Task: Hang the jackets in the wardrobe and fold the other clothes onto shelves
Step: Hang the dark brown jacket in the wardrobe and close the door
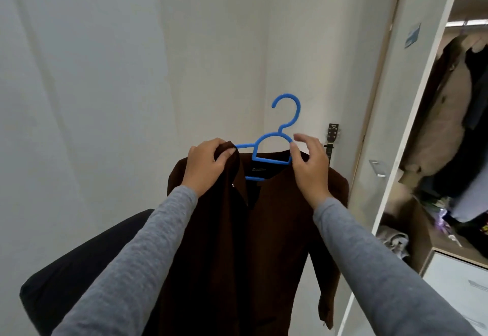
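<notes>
A dark brown jacket (pixel 264 230) hangs in front of me on a blue plastic hanger (pixel 285 121), whose hook points up. My left hand (pixel 206 164) grips the jacket's left collar and shoulder over the hanger's arm. At the right shoulder, my right hand (pixel 309 164) pinches the jacket collar by the hanger's loop, its other fingers loosely spread. The open wardrobe (pixel 412 135) stands to the right.
Inside the wardrobe, a beige coat (pixel 443 113) and dark garments hang from a rail (pixel 467 22). Crumpled clothes (pixel 393 240) lie on its lower shelf above a white drawer (pixel 459 280). A guitar headstock (pixel 332 135) leans in the corner. A dark object (pixel 68 277) is at lower left.
</notes>
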`<state>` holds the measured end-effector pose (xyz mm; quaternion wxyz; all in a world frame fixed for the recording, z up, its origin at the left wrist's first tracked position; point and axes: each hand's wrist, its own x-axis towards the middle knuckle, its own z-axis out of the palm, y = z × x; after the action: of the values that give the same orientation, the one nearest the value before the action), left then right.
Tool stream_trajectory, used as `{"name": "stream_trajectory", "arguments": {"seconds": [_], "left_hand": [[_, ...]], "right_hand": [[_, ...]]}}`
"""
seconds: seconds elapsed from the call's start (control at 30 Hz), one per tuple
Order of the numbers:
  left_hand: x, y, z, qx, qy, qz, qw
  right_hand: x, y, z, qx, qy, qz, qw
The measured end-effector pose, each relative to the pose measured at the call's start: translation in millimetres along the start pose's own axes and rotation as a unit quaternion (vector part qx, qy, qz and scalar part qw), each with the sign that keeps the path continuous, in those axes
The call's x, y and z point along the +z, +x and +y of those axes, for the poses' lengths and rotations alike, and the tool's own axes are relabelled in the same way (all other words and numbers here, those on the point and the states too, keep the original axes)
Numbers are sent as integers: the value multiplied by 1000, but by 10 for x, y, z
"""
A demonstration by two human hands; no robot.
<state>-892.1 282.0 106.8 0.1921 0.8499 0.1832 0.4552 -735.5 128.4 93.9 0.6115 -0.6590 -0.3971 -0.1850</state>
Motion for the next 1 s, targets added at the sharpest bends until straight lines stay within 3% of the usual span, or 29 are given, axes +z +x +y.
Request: {"name": "stream_trajectory", "arguments": {"seconds": [0.17,0.33,0.5,0.67,0.73,0.83,1.0], "left_hand": [[-14,-30,43,13,-35,-39,999],[-117,-64,40,-36,-138,-79,987],[-178,-59,213,-12,-195,-61,979],[-148,-57,355,28,-106,-274,955],[-95,-43,329,43,-31,-313,948],[56,-65,241,15,50,-296,954],[414,-114,149,-4,35,-225,974]], "right_hand": [[-5,288,-377,114,165,-103,974],[-82,348,-407,97,166,-153,969],[-1,301,-273,103,83,-161,978],[-99,348,-215,123,91,-97,983],[-155,341,-181,136,105,-90,981],[-220,300,-117,151,109,-92,978],[-397,312,-78,150,111,-94,978]]}}
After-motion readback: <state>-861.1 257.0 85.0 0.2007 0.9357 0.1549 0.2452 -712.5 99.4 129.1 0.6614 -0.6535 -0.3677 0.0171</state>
